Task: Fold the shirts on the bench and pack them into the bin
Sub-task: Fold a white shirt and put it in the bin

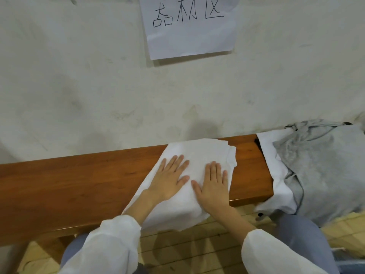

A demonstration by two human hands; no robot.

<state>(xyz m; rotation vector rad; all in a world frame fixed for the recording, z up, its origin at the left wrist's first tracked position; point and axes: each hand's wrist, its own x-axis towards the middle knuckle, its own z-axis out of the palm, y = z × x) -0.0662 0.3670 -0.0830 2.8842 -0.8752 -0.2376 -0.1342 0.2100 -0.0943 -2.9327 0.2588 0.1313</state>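
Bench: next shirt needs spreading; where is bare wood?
The bench is bare from the white shirt leftward to the frame's edge. A narrow strip separates that shirt from the grey pile, which crowds the right end.

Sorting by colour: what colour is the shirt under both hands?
Plain white folded fabric shirt, head view.

- Loose white fabric left sleeve [116, 240] and matching right sleeve [276, 254], cuffs ending mid-forearm.
- Pale blue-grey trousers [302, 232].
- Bare left hand [169, 177], bare right hand [212, 186].
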